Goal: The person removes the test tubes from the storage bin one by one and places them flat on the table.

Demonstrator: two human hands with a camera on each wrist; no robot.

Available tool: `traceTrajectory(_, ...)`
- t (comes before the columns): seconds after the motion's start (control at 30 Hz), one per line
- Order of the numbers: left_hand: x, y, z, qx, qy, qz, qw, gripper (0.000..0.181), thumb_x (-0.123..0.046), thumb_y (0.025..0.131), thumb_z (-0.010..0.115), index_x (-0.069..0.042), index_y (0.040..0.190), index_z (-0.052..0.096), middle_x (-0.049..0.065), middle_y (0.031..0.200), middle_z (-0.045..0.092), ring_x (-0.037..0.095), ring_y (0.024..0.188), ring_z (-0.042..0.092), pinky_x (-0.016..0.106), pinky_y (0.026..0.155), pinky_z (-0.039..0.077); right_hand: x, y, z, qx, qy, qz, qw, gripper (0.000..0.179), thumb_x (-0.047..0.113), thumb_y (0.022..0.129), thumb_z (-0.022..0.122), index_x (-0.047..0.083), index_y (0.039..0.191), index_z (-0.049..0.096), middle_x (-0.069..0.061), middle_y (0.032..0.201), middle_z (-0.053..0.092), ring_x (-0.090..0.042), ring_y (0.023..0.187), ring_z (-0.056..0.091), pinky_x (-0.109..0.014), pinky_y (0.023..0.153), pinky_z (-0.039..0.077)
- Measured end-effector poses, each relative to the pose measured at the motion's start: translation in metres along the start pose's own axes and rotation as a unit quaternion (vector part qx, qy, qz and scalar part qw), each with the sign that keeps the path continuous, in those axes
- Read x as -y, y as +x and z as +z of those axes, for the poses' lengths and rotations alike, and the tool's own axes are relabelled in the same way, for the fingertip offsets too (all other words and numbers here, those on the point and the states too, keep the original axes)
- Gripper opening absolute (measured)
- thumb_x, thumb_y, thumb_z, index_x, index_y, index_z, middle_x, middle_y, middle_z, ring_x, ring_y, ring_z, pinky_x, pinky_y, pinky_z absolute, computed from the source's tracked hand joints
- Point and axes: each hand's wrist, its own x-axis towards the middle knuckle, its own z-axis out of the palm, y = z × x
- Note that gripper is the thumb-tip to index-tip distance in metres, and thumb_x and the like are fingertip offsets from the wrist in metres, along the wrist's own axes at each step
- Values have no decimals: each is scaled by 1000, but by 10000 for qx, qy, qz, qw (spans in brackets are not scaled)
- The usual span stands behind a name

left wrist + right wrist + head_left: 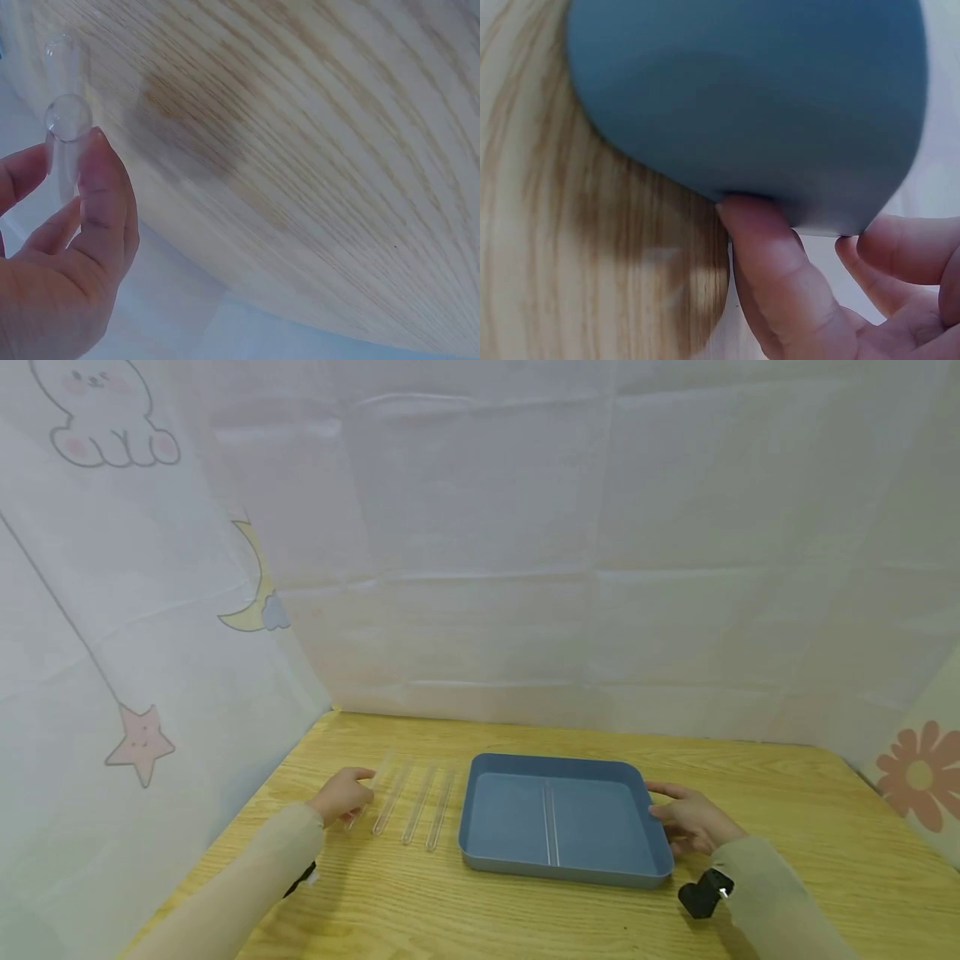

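My left hand [345,795] pinches a clear test tube [380,774] between thumb and fingers at the left of the table. In the left wrist view the tube's rounded end [69,118] stands out past the fingertips. Three more clear test tubes [418,802] lie side by side just to its right. A blue-grey rectangular tray [558,875] sits at the centre right, with one clear tube [551,827] lying inside across its middle. At the tray's right side my right hand [693,821] holds the wall, one digit low on it and others at the rim [829,232].
The wooden table [420,910] reaches back to a pale hanging cloth [480,610]. Another cloth with printed figures [140,743] closes off the left side. A small black device [705,893] is strapped at the right wrist.
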Motion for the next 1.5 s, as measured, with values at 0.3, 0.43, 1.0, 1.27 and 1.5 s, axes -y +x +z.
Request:
traceTrajectory(0.3,4,7,-3,59,-37,-1,10000,60,6,83,45,14,142,34,-1,47,35,8,40,26,20,39,27,-1,-1,0,2,58,-11,10000,60,4,101,47,-2,153,17,-22,115,60,-25,86,65,-40,63,56)
traceTrajectory(0.43,7,11,-2,19,27,-10,10000,60,8,83,44,14,142,34,-3,44,34,8,38,24,20,39,26,-1,-1,0,10,71,-46,10000,60,4,101,47,-2,152,17,-21,115,61,-25,86,65,-41,64,56)
traceTrajectory(1.0,10,22,4,-231,1012,-152,9945,56,7,84,44,13,139,40,1,58,56,4,36,26,15,36,25,-3,-2,0,60,160,-65,9998,61,3,100,47,-2,153,17,-21,113,61,-27,88,64,-43,68,55)
traceTrajectory(1.27,8,25,5,-265,1297,-265,9908,56,7,83,45,12,138,41,26,99,65,5,38,28,16,37,27,-2,-1,0,63,200,-20,9998,61,4,101,47,-1,153,16,-23,116,59,-27,88,64,-43,69,56)
traceTrajectory(1.5,5,24,7,-148,1675,-246,9854,54,7,83,46,14,136,43,35,127,52,8,42,36,17,41,32,-1,-2,1,20,167,-3,9999,60,4,101,47,-1,153,17,-21,113,61,-26,87,64,-41,67,55)
